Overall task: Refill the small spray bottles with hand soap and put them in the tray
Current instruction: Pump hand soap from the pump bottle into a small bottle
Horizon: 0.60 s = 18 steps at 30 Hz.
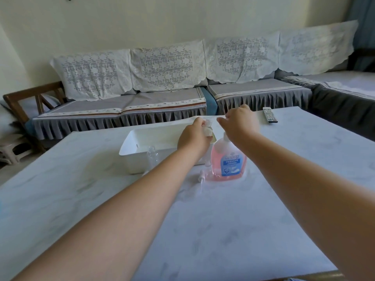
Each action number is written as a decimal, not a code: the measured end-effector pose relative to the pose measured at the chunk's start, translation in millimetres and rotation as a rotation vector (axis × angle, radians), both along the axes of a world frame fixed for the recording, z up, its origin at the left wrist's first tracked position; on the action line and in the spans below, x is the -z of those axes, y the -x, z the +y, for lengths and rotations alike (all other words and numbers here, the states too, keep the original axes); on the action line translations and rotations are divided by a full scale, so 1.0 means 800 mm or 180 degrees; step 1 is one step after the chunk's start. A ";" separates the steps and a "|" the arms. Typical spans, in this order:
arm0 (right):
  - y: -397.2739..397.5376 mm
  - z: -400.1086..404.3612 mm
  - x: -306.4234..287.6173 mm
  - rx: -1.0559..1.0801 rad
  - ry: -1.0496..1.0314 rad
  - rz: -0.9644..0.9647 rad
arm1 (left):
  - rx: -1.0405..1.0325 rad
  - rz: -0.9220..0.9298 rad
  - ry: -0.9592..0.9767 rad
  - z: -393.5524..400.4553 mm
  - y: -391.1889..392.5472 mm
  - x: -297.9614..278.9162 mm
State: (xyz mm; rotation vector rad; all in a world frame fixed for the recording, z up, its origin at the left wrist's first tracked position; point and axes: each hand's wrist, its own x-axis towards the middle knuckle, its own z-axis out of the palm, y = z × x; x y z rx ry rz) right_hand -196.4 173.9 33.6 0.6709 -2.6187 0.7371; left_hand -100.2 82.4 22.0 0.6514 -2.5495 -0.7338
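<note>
A pink hand soap bottle (228, 161) with a blue label stands on the table, its top hidden behind my right wrist. Behind it sits a white tray (142, 138). My left hand (192, 138) is closed on a small spray bottle (208, 129) held over the tray's right end. My right hand (240, 123) hovers just right of it, fingers apart, holding nothing. An empty clear small bottle (152, 156) stands uncapped in front of the tray. A loose white spray pump (202, 179) lies on the table left of the soap bottle.
A remote control (269, 115) lies at the table's far right edge. The marble-patterned table (223, 230) stretches toward me. A grey sofa (162, 102) with lace covers runs behind the table, and a plastic stool (12, 151) stands at far left.
</note>
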 end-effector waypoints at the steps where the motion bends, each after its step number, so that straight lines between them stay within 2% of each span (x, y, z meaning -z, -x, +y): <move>1: 0.001 -0.003 -0.001 -0.0045 0.0012 -0.0042 | 0.0024 -0.0041 0.0023 -0.001 0.002 0.000; 6: -0.001 0.003 -0.019 -0.0483 -0.0094 -0.0345 | 0.0120 -0.0108 0.0070 -0.005 0.002 0.006; 14: 0.008 0.023 -0.017 -0.1628 0.0677 -0.1399 | 0.0332 -0.0114 0.0138 -0.004 0.000 -0.001; 18: 0.016 0.012 -0.018 -0.1254 0.1439 -0.1638 | 0.0386 -0.0117 0.0173 -0.005 0.005 0.002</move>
